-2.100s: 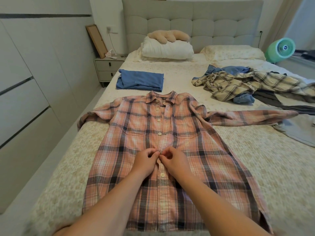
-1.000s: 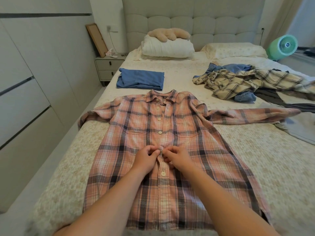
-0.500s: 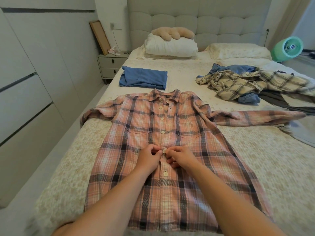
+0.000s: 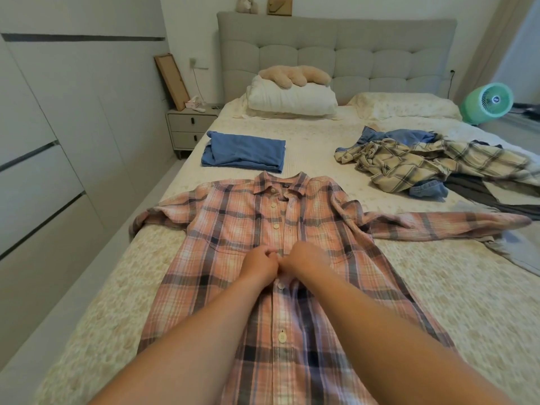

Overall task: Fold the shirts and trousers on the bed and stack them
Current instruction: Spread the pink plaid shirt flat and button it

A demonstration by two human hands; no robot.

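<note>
**Clerk:** Bedroom, one wide bed with a pale floral quilted cover (image 4: 438, 302) filling the frame; grey tufted padded headboard (image 4: 336, 51) at top centre. Principal item?

**Checker:** One pink-and-navy plaid long-sleeved button shirt (image 4: 222, 238), lying flat and face up at centre, collar toward the headboard, both sleeves spread out to the frame's left and right. Two chest pockets. Five cream buttons show along the placket: three above the hands, two below them.

**Clerk:** Hands?

**Checker:** Two, bare, side by side and touching at mid-placket. Left hand (image 4: 260, 266) has its fingers curled, pinching the left edge of the placket. Right hand (image 4: 306, 258) is curled over the right edge, gripping the cloth there. The shirt lies directly beneath both; the spot they work on is hidden by the knuckles.

**Clerk:** Other garments?

**Checker:** One folded blue cloth garment (image 4: 245, 154), left of centre, just beyond the collar and apart from it. One loose heap at the right: one crumpled cream-and-dark plaid shirt (image 4: 423, 165) on top, blue denim pieces (image 4: 426, 190) under it, one dark grey garment (image 4: 479, 191) at the right edge. Number of denim pieces cannot be told.

**Clerk:** Remainder?

**Checker:** One white bundled duvet (image 4: 292, 99) with one tan plush toy (image 4: 295, 75) on it; one floral pillow (image 4: 406, 105); one grey two-drawer nightstand (image 4: 190, 128) at upper left; one mint green round fan (image 4: 488, 103) at upper right.
</note>
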